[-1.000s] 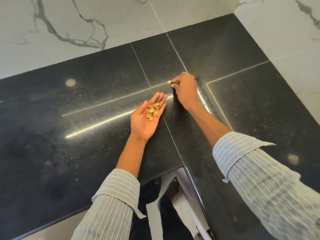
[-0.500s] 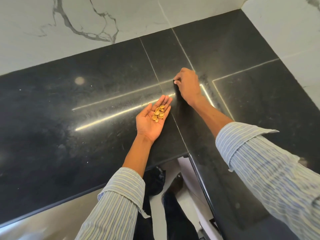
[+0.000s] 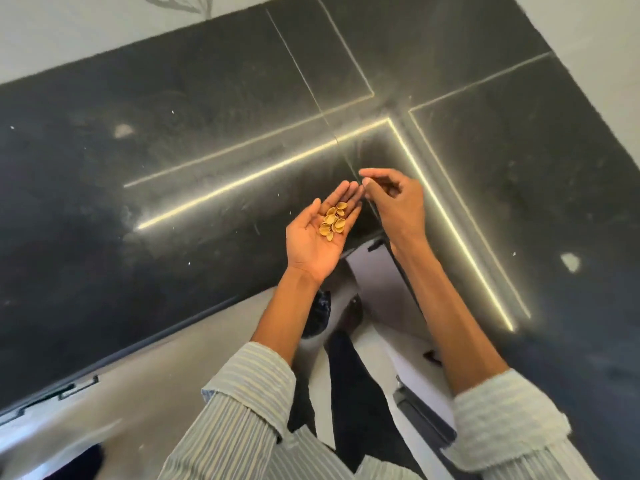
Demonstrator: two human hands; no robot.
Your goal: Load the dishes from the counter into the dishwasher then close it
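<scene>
Left hand [image 3: 317, 237] flat, palm up, frame centre, cradling shells [image 3: 333, 221]; right hand [image 3: 393, 202] just right of it, fingers loosely curled, seemingly empty; no dishes or dishwasher visible on counter [image 3: 173, 168]; neither hand nearer; task's things off-frame.

- Dark stone counter [image 3: 173, 140] wraps the corner, bright strip reflections streaking across it.
- White veined marble wall [image 3: 86, 26] behind.
- Pale floor [image 3: 166, 386] below the edge.
</scene>
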